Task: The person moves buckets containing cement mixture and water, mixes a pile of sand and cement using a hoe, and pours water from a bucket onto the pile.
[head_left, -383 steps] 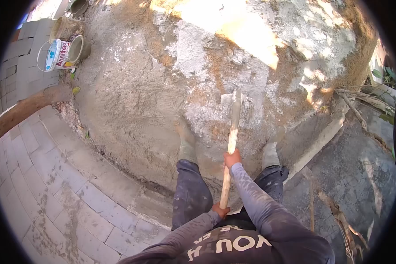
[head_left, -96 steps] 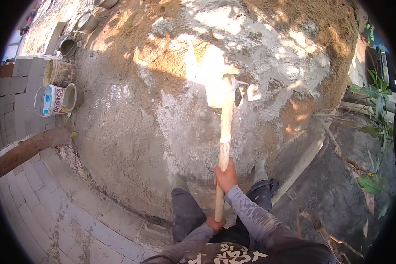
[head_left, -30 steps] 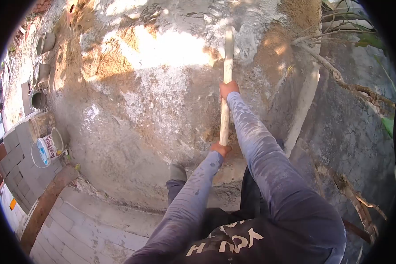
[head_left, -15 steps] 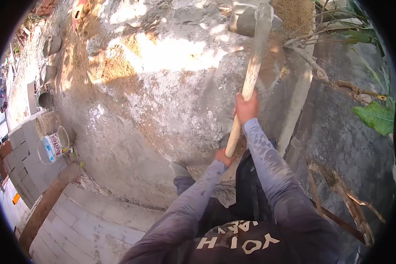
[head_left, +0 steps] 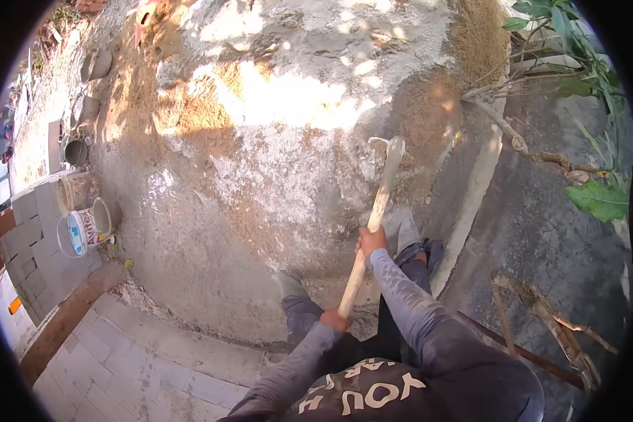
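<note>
I wrap the fingers of my right hand [head_left: 373,240] and my left hand [head_left: 335,321] around the stick of the hoe [head_left: 378,211], right hand higher up. The long stick slants away from me, a bit to the right. Its head [head_left: 395,145] is at the far end, out past my right foot [head_left: 406,231], by the gray and brown mud [head_left: 281,176].

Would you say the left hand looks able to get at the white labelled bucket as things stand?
Probably not: the left hand is closed around the wooden handle, and the white labelled bucket seems beyond arm's reach, off across the grey mix.
</note>
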`<state>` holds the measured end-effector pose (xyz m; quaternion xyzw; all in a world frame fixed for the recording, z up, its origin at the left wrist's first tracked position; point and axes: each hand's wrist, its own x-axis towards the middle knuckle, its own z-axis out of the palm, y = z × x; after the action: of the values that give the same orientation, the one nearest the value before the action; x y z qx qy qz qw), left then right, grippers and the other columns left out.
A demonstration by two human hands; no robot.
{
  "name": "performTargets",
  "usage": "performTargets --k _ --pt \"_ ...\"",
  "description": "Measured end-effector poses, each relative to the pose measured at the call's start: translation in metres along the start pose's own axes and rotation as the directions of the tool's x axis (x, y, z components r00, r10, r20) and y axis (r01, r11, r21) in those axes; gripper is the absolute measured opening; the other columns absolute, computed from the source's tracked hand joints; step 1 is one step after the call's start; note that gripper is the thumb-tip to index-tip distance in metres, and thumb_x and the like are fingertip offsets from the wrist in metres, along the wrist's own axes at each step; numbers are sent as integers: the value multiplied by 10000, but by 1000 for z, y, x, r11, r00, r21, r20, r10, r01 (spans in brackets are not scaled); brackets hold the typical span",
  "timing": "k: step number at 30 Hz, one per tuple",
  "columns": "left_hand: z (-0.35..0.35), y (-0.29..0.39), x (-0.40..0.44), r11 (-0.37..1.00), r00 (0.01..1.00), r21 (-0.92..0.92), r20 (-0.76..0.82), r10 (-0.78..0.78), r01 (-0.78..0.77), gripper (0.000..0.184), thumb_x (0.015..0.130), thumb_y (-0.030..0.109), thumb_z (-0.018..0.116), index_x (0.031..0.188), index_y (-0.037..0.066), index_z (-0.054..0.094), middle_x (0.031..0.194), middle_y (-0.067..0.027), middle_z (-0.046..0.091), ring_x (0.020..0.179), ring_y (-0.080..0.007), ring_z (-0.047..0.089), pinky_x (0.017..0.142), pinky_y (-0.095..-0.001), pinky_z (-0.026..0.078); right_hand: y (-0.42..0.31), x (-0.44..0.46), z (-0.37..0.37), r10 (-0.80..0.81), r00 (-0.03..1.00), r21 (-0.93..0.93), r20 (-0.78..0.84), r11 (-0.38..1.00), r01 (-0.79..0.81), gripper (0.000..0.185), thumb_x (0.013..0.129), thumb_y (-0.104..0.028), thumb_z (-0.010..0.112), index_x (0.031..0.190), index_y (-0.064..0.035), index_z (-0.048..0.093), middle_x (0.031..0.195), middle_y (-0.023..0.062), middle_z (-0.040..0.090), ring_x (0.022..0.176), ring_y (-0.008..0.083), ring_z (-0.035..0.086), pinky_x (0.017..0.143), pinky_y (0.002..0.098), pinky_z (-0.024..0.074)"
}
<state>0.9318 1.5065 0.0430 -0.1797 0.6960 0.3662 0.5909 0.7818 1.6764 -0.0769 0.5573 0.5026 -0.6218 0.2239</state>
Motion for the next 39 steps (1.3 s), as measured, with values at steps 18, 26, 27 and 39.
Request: performTargets --k 18,26,27,39 --pt "-118 383 200 451 614 -891 384 689 52 200 776 34 671 787 75 476 500 -24 425 366 -162 426 347 -334 365 -470 88 47 -702 687 -705 -190 584 402 523 790 -276 664 1164 44 487 1068 284 628 1034 403 619 914 427 486" --pt "-162 235 275 507 818 -860 335 468 62 194 785 30 660 804 83 474 514 -26 432 368 -157 424 337 -330 349 -326 190 133 -531 837 -587 -133 723 365 461 774 -201 629 1137 43 484 1010 274 644 831 361 685 775 412 547" --pt "-156 212 277 493 829 -867 326 454 71 195 785 30 661 801 83 474 514 -28 433 368 -158 425 337 -330 350 -302 183 138 -511 851 -610 -117 713 344 458 775 -203 629 1134 43 485 1009 276 643 836 355 685 758 413 550" --pt "3 1 -6 252 906 -901 395 149 352 183 785 93 667 733 72 493 518 -57 456 382 -179 441 385 -319 370 -17 -25 84 27 999 -579 28 815 -5 412 818 -114 617 1136 34 401 702 146 592 502 235 601 449 363 506"
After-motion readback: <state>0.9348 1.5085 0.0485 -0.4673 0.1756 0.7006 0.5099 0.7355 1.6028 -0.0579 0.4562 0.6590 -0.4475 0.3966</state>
